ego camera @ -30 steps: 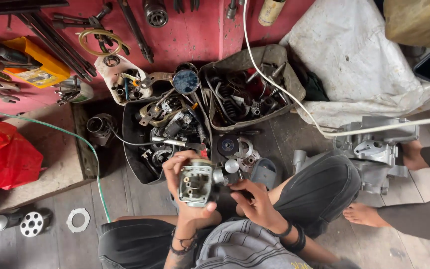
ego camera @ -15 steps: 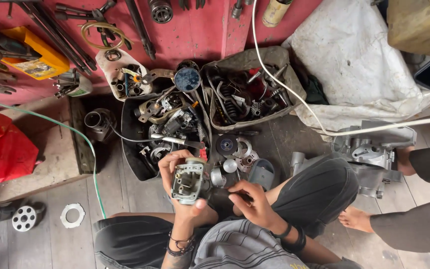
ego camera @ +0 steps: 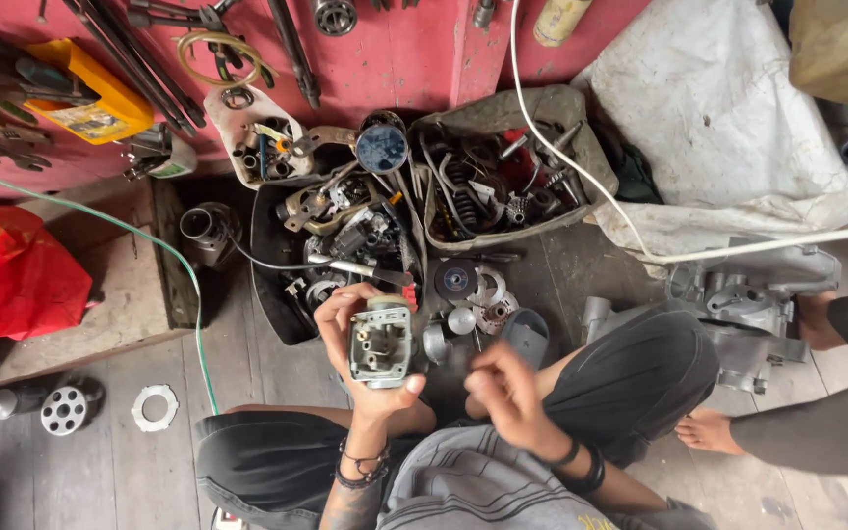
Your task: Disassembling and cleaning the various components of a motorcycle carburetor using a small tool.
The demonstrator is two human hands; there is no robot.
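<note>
My left hand (ego camera: pixel 360 378) grips a grey metal carburettor body (ego camera: pixel 381 343), held upright in front of my knees with its open face toward me. To its right my right hand (ego camera: pixel 507 397) is blurred, fingers curled, just beside the carburettor; whether it holds a small part I cannot tell. Just beyond the hands, small round metal parts (ego camera: pixel 473 290) and a dark cap (ego camera: pixel 525 334) lie on the plank floor.
A black tray (ego camera: pixel 272 294) and a grey tray (ego camera: pixel 581 157) hold several engine parts. Tools lie on the red board (ego camera: pixel 395 59). An engine casing (ego camera: pixel 738 304) sits right, beside another person's bare foot (ego camera: pixel 709 432). A white ring (ego camera: pixel 154 407) and a red bag (ego camera: pixel 7 270) lie left.
The view has shifted a little. My right hand has lifted from beside my knee toward the carburettor and is now blurred. My left hand keeps its hold.
</note>
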